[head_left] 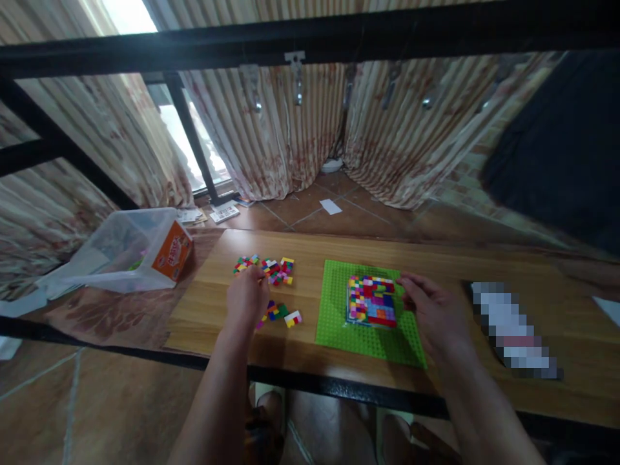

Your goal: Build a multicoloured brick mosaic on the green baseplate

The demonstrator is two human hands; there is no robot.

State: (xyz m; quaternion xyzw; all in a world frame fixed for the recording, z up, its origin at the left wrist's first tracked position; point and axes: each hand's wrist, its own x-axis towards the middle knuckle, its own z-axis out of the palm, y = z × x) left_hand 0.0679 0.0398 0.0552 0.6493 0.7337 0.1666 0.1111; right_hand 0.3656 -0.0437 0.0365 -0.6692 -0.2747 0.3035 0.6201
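Holds left hand at loose toy bricks on desk; cannot tell grip of fingers. On green baseplate: multicolored brick build. Holds right hand beside build's right edge with fingers bent; cannot tell whether grasping anything.

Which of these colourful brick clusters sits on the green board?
The big squarish cluster beside the right hand; the smaller clusters lie on the wooden tabletop, nearer the left hand.

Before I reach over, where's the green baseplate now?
In the head view, the green baseplate lies right of centre on the table, beneath the multicoloured brick block.
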